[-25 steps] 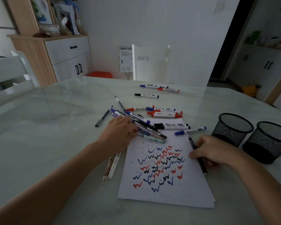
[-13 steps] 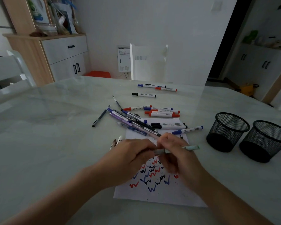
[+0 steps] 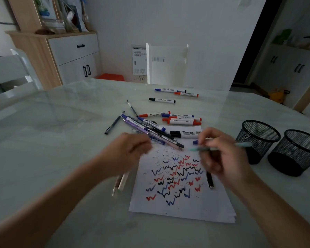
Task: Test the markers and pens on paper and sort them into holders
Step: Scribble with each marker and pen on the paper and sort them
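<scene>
Head view: pens point(image 3: 151, 130) beyond paper point(image 3: 179, 190)

Mint pen point(image 3: 222, 148) level above scribbled paper point(image 3: 179, 199)

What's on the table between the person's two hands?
In the head view, the white scribbled paper and tips of piled pens lie between left hand and right hand.

Dim room: white wall point(image 3: 168, 18), wooden cabinet point(image 3: 57, 56), white chair point(image 3: 166, 65).
</scene>
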